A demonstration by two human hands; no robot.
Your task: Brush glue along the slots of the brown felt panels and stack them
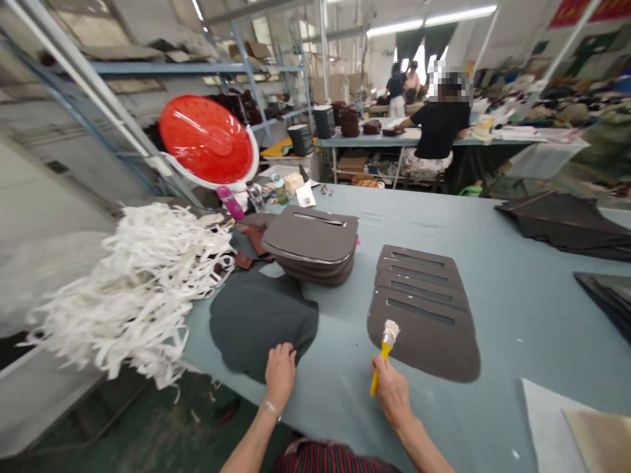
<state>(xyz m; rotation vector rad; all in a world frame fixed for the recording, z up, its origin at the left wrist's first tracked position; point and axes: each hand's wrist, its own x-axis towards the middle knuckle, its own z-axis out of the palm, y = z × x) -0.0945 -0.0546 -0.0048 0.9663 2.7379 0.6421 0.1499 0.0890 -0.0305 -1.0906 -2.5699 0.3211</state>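
My right hand [393, 393] is closed round the yellow handle of a paintbrush [388, 336]. Its pale bristles point up and away, over the near edge of a row of overlapping dark brown panels [424, 341], each with a long slot. My left hand [280, 369] has its fingers curled over the right edge of a dark grey-green fabric piece [256, 322], which lies near the table's front edge. The undersides of those fingers are hidden. Behind the fabric stands a stack of brown slotted panels [315, 240].
A heap of white strips [142, 282] covers the left side. Beyond the stack are a pink bottle [229, 202] and a red basin [207, 139]. Dark folded material [566, 220] and white sheets [552, 420] lie to the right on the blue-grey table [335, 368]. A person [441, 125] sits farther back.
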